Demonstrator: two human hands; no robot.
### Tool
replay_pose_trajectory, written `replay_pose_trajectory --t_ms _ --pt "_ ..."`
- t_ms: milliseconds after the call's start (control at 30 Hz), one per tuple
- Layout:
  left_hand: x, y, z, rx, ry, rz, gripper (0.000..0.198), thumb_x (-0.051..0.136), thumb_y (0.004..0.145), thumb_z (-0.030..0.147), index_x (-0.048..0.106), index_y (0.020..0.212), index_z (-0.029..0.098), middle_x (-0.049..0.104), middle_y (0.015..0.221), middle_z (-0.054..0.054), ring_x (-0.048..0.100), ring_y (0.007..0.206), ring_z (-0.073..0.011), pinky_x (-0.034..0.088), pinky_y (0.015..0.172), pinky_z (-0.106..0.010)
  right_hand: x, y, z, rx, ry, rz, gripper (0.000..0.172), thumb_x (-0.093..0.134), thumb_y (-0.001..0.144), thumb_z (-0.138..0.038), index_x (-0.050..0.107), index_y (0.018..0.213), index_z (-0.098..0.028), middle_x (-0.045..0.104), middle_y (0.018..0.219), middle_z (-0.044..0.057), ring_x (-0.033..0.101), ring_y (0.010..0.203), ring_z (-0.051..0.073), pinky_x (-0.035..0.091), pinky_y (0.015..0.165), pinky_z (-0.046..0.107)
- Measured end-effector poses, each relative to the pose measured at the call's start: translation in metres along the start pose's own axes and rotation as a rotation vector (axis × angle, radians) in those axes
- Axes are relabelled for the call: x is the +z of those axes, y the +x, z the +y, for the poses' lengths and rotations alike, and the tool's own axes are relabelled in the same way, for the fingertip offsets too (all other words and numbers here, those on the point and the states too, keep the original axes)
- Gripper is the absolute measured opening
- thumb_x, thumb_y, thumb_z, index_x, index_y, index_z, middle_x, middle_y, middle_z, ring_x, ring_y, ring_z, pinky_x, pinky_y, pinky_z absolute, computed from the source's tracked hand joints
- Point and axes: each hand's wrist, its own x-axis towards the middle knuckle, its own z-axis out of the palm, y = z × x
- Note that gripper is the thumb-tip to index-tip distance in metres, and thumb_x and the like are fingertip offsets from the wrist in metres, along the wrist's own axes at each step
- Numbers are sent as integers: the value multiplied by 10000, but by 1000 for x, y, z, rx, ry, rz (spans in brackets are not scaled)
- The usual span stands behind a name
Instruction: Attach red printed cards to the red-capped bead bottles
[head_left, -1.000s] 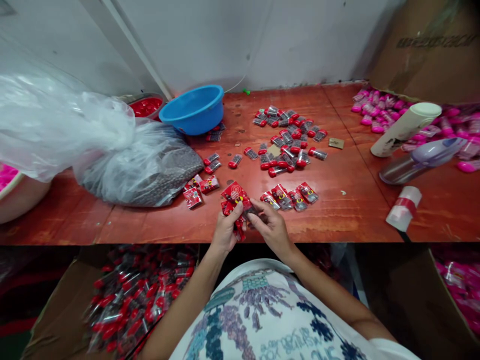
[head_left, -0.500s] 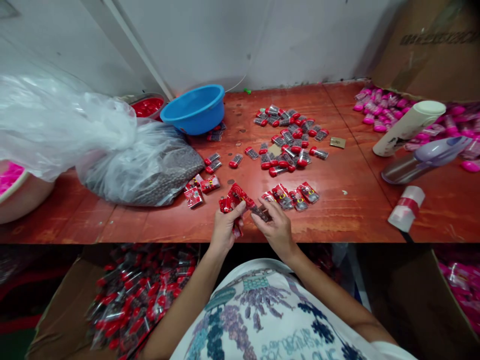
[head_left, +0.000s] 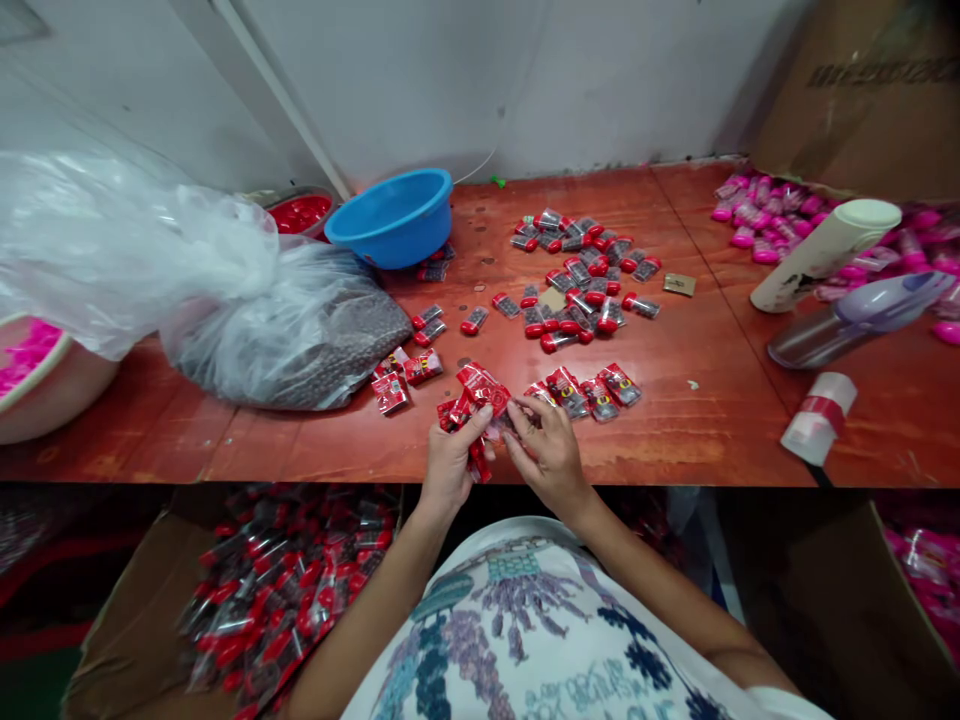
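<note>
At the near edge of the table (head_left: 150, 440), the left hand (head_left: 448, 462) clamps a bunch of red packets (head_left: 480, 392), likely to steady it while the right hand (head_left: 553, 458), fingers pinched together on its right end, works it; a row of packets (head_left: 594, 390) lies just right.

Both hands together at mid-front, left hand (head_left: 448, 462) fingers curled, right hand (head_left: 551, 455) pinching.

round blue plastic bowl (head_left: 390, 215) at back of red-brown wooden table (head_left: 712, 410); clear plastic bag of dark beads (head_left: 300, 345) just left; white cylindrical bottle (head_left: 825, 255) lying at right.
</note>
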Motion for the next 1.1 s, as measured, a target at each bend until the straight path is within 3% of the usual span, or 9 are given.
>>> replay_pose_trajectory --t_ms 267,467,567,700,933,1100 --pt "4 -6 -11 95 106 113 265 771 652 338 612 694 131 591 553 32 487 352 -65 372 315 -161 2 -5 0 -3 -51 92 564 553 868 -104 424 1378 -310 541 1235 109 526 1114 228 454 906 425" --pt "0 -3 -9 -25 85 17 306 745 678 405 581 682 147 530 464 40 422 312 -75 326 264 -174 6 -5 -7 402 324 80 549 648 828 -253 463 1344 -269 567 1188 85 550 1114 212 469 949 377" --pt "-2 0 -7 -21 31 6 285 751 686 378 592 713 143 562 524 33 431 340 -53 345 310 -158 7 -4 -6 529 483 52 507 644 826 -287 501 1311 -253 582 1217 79 565 1115 211 479 946 361" --pt "-2 5 -2 -3 -128 38 336 776 655 380 634 856 150 601 651 18 507 452 -55 373 375 -143 7 -3 -2 575 540 99 476 663 800 -275 550 1260 -237 580 1229 80 562 1119 215 481 945 365" --pt "-5 8 -3 -16 80 49 337 784 642 364 541 622 132 516 492 44 393 323 -35 264 299 -156 15 -8 -4 620 715 93 466 665 793 -273 546 1242 -241 621 1195 64 616 1043 203 502 914 360" --pt "2 2 -14 62 72 194 361 764 647 417 525 629 148 516 497 57 396 302 -54 280 265 -181 15 -11 -9 634 650 43 449 600 843 -308 527 1281 -243 654 1123 71 643 933 197 537 817 336"
